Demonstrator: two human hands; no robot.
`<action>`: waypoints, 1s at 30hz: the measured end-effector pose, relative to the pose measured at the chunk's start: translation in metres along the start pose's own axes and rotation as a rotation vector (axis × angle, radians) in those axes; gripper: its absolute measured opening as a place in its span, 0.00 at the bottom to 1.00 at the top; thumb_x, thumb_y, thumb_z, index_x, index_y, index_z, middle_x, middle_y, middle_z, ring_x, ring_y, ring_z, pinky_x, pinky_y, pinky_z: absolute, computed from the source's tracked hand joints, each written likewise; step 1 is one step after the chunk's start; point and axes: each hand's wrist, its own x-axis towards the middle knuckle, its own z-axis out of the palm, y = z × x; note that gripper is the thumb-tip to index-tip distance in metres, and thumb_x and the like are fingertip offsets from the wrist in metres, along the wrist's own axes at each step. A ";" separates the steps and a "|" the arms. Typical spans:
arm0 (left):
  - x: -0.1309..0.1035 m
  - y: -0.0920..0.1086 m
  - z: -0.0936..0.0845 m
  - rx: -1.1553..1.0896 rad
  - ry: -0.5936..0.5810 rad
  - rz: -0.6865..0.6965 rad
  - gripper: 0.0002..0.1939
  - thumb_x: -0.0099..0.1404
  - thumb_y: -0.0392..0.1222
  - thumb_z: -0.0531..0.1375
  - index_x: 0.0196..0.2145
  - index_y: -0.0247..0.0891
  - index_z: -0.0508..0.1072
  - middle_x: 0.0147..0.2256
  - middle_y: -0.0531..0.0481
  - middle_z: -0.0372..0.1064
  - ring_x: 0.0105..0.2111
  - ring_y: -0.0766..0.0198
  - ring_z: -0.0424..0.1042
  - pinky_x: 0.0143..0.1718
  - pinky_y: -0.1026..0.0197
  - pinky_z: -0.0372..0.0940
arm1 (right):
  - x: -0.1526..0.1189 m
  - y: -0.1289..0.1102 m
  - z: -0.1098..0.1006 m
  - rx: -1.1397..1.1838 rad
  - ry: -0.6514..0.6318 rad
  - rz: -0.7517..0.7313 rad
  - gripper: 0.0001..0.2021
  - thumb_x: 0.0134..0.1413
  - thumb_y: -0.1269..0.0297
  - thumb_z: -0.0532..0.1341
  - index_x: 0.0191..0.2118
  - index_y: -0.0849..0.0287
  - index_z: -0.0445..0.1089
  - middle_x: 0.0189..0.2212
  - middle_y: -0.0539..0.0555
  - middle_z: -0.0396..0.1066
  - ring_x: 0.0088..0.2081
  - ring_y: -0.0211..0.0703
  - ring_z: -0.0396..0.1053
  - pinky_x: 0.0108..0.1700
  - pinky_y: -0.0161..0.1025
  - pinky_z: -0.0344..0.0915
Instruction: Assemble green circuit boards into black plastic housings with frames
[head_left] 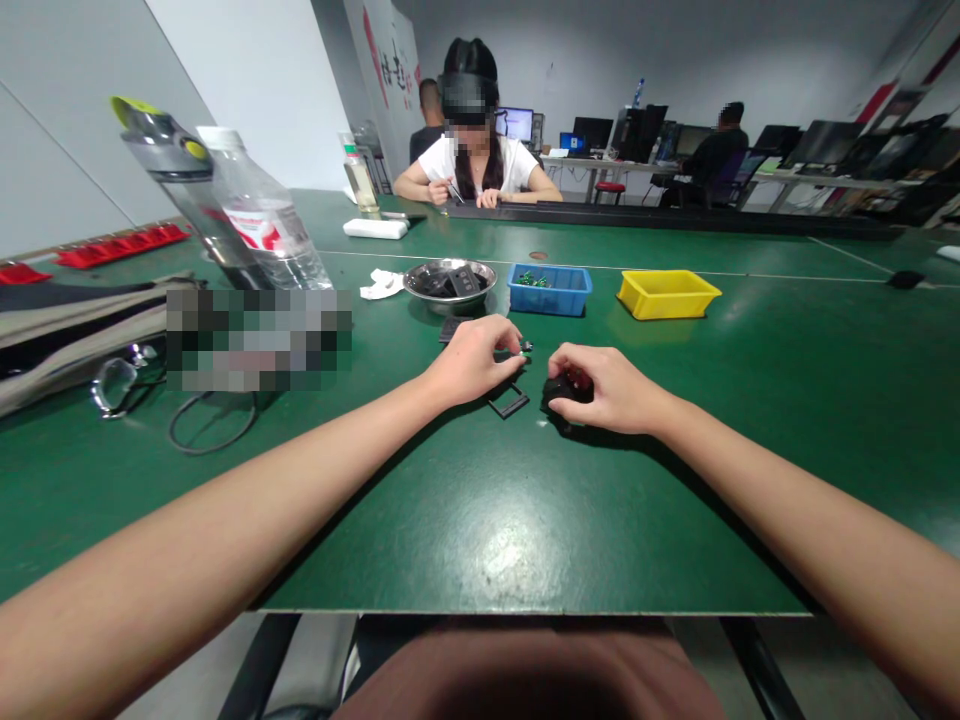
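On the green table (480, 530), my left hand (484, 355) is curled, its thumb and fingertips close to a small green and silver part (526, 348); whether it grips the part is unclear. My right hand (600, 388) is wrapped round a black object (556, 390) with some red near the fingers. A thin black rectangular frame (510, 403) lies between the hands. Partly hidden behind my left hand is a dark flat piece (453, 329).
A metal bowl (450, 285) of black parts, a blue bin (549, 290) with green pieces and a yellow bin (667, 295) stand beyond the hands. Bottles (262, 215) and a cable loop (212, 423) are at left. A person (480, 150) sits opposite.
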 end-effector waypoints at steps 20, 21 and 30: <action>0.002 -0.002 0.002 0.075 -0.029 -0.110 0.09 0.63 0.40 0.64 0.26 0.36 0.76 0.30 0.48 0.79 0.29 0.62 0.74 0.33 0.61 0.64 | 0.000 0.001 0.003 -0.156 0.144 0.013 0.09 0.58 0.67 0.64 0.27 0.58 0.71 0.35 0.56 0.74 0.38 0.45 0.72 0.42 0.41 0.66; 0.002 -0.003 0.002 0.081 -0.038 -0.109 0.08 0.63 0.40 0.65 0.26 0.36 0.77 0.31 0.47 0.79 0.30 0.61 0.75 0.34 0.60 0.65 | 0.000 -0.002 0.003 -0.175 0.163 -0.017 0.08 0.59 0.67 0.64 0.28 0.58 0.72 0.34 0.56 0.73 0.38 0.45 0.72 0.42 0.41 0.66; 0.002 -0.003 0.003 0.135 -0.048 -0.104 0.08 0.64 0.40 0.63 0.28 0.35 0.78 0.29 0.46 0.77 0.28 0.62 0.73 0.33 0.60 0.65 | 0.000 -0.036 0.020 -0.274 -0.128 -0.154 0.12 0.62 0.65 0.63 0.49 0.61 0.75 0.38 0.58 0.72 0.41 0.47 0.70 0.43 0.41 0.67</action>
